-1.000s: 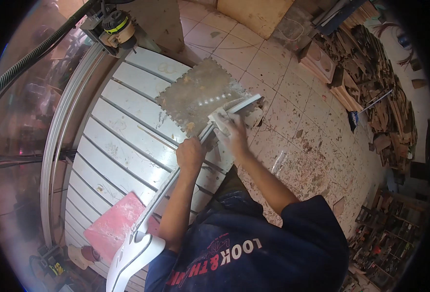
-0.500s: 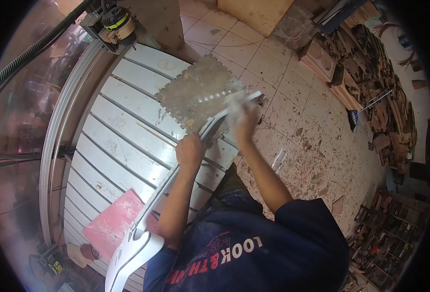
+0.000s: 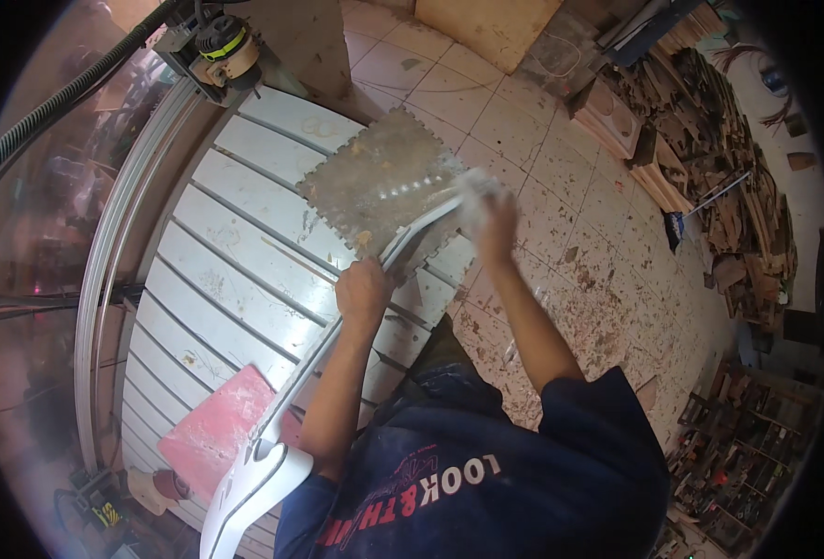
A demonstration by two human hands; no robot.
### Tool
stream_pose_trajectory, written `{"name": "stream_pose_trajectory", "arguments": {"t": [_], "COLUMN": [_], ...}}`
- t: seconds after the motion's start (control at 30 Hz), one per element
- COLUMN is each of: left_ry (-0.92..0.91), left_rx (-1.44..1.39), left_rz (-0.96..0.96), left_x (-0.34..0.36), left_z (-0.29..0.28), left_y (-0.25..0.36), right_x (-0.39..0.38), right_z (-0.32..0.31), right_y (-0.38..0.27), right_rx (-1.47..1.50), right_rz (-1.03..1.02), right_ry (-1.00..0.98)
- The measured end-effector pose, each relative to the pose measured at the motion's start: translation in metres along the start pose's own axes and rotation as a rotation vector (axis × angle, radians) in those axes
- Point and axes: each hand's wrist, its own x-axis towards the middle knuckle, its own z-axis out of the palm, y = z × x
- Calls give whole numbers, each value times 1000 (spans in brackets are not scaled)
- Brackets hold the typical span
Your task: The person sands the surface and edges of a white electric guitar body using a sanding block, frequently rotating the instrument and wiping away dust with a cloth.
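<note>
A long, narrow, curved white piece runs slantwise over the table, from its broad, bent end at the lower left up to its thin far end. My left hand is closed round its middle, above the near edge of a dusty grey mat. At the far end, my right hand is smeared by motion. Its fingers press a pale, cloth-like thing against the white piece; the blur hides what exactly it is. Under the near part of the piece lies a dusty pink sheet.
The white slatted table has a metal rail along its left side and a machine head at the far left. Brown scraps litter the tiled floor at right. Wood offcuts are piled beyond.
My right hand, with the pale thing, has moved outward to the right along the white piece, now covering its far tip. My left hand and the piece stay put.
</note>
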Motion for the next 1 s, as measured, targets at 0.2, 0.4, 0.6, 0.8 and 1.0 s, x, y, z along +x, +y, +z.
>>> {"name": "stream_pose_trajectory", "arguments": {"t": [0.2, 0.4, 0.6, 0.8, 1.0], "left_ry": [-3, -19, 22, 8, -12], "left_rx": [8, 49, 43, 41, 87], "left_rz": [-2, 0, 41, 33, -1], "left_x": [0, -2, -1, -2, 0], "left_z": [-5, -9, -8, -7, -7], "left_y": [1, 4, 4, 2, 5], "right_x": [1, 10, 0, 0, 3], "right_z": [-13, -4, 17, 27, 0], "right_y": [-32, -7, 0, 2, -8], "right_rx": [-156, 84, 546, -8, -212], "right_rz": [-207, 271, 10, -288, 94], "right_ry": [151, 342, 28, 276, 476]}}
